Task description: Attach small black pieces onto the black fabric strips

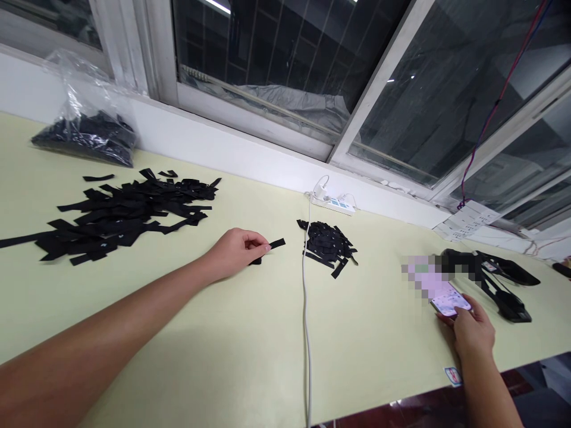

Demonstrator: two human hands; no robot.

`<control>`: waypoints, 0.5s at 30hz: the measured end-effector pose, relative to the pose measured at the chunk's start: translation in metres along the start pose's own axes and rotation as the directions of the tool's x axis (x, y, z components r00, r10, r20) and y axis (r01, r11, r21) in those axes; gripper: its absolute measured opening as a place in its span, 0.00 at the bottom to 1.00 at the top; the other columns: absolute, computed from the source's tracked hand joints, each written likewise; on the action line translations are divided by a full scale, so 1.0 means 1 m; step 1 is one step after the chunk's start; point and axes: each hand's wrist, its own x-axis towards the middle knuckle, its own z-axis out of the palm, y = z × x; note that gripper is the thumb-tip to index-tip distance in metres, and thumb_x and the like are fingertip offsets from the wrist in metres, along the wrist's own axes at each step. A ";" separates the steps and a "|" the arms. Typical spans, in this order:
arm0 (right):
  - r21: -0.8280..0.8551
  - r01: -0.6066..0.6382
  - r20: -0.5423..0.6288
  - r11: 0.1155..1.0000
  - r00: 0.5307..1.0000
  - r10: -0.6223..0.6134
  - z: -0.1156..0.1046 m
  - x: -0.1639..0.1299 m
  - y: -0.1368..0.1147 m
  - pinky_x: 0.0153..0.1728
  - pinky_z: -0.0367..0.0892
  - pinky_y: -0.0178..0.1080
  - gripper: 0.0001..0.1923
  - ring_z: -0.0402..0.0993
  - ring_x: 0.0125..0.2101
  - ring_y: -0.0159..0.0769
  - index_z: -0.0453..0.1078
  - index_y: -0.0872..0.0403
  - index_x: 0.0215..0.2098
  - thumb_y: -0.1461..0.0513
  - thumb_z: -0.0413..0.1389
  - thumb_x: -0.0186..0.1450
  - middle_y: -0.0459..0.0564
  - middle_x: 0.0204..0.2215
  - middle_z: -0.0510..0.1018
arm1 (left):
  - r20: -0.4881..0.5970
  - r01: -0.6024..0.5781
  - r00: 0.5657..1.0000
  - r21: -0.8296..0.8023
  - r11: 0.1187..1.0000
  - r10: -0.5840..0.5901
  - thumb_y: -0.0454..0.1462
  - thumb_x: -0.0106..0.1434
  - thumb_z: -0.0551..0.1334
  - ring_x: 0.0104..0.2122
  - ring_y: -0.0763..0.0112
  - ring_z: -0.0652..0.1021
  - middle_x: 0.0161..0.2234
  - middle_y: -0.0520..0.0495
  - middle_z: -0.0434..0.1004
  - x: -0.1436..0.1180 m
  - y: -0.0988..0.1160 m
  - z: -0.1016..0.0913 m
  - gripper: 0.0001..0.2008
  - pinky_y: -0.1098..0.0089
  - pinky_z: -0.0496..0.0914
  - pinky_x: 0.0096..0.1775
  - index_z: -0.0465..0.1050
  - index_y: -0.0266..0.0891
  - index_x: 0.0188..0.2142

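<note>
My left hand [238,251] rests on the pale yellow table [187,333] and pinches a short black strip [276,244] between thumb and fingers. A small heap of folded black strips [329,242] lies just right of it. A large loose pile of black strips [129,214] is spread at the left. My right hand [471,330] holds a phone [448,300] near the table's front right edge.
A clear plastic bag of black strips [84,134] leans at the back left. A white cable [306,309] runs from a power strip [334,203] by the window down across the table. A black device with straps [495,276] lies at the right.
</note>
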 end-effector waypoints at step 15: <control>-0.012 0.009 -0.010 1.000 1.000 -0.009 0.001 -0.001 0.000 0.31 0.76 0.40 0.34 0.73 0.30 0.33 0.71 0.48 0.55 0.65 0.56 0.49 0.48 0.40 0.74 | 0.004 -0.010 1.000 -0.015 1.000 0.010 0.50 0.57 0.65 0.31 0.68 0.75 0.30 0.47 0.79 -0.001 0.000 -0.001 0.16 0.68 0.67 0.33 0.81 0.40 0.34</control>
